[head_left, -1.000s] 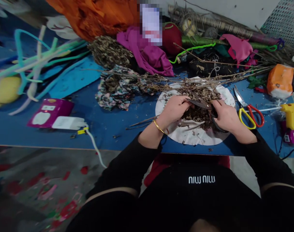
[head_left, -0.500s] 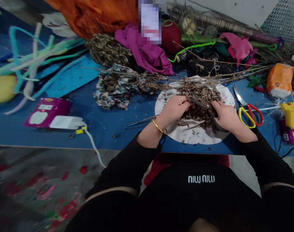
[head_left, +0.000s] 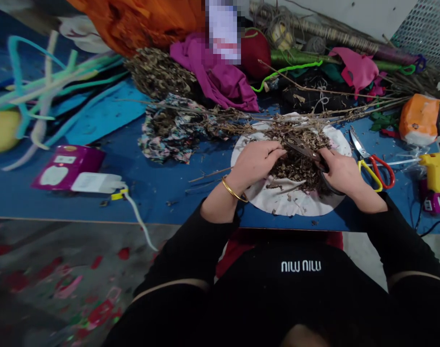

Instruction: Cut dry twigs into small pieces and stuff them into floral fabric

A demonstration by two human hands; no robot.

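Dried leaves (head_left: pixel 290 168) lie on the white cloth (head_left: pixel 295 206), probably so it catches crumbs, while above it the right hand (head_left: pixel 342 172) grasps dark scissors (head_left: pixel 304 150) and the left hand (head_left: pixel 256 163) curls, around what I cannot tell.

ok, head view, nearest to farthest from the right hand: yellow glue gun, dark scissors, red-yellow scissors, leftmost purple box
1. Dark scissors: held in the right hand.
2. Red-yellow scissors: just right.
3. Yellow glue gun: farther right.
4. Leftmost purple box: left, past the left hand.
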